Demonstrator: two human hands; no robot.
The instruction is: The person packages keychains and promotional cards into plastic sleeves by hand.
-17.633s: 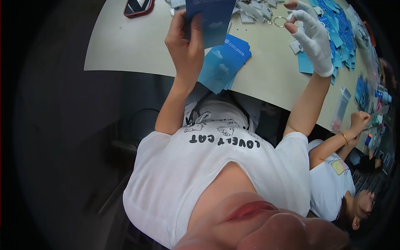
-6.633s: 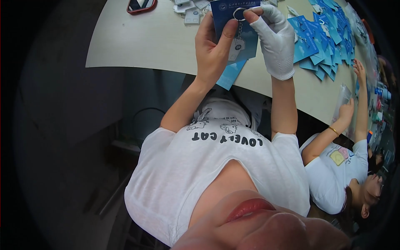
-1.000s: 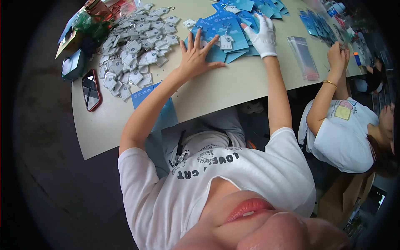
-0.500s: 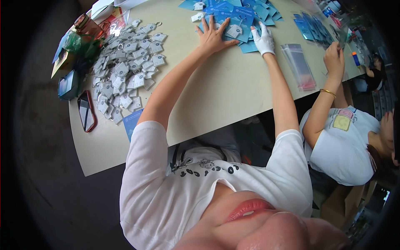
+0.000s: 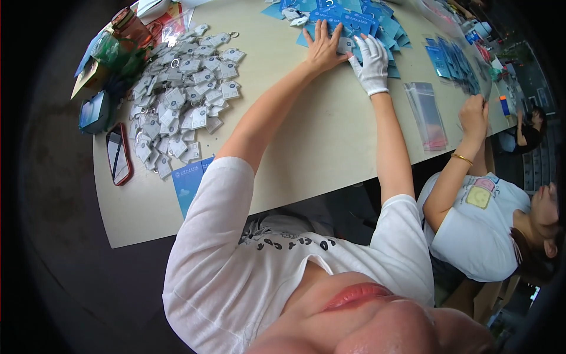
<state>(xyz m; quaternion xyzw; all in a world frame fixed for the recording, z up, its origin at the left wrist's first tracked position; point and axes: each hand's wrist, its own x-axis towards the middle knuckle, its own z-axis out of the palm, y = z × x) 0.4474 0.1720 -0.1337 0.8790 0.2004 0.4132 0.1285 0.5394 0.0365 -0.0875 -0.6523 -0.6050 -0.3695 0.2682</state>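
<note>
Far across the table lies a spread pile of blue cards (image 5: 386, 29), some with white house-shaped keychains on them. My bare left hand (image 5: 324, 50) rests palm down on the pile with its fingers stretched out. Beside it, my right hand (image 5: 371, 66) in a white glove lies flat over the cards, fingers extended. A white keychain (image 5: 345, 45) shows on a card between the two hands. To the left is a big heap of similar keychains (image 5: 183, 88) with metal rings.
At the left edge lie a phone (image 5: 119, 154) and a blue box (image 5: 94, 112). A loose blue card (image 5: 188, 184) is by my left sleeve. On the right are clear plastic bags (image 5: 425, 115), more blue cards (image 5: 453, 64) and a co-worker's hand (image 5: 473, 115).
My left hand has shifted right, toward the gloved hand. The right hand has turned flatter over the cards, and the hands are now almost touching.
</note>
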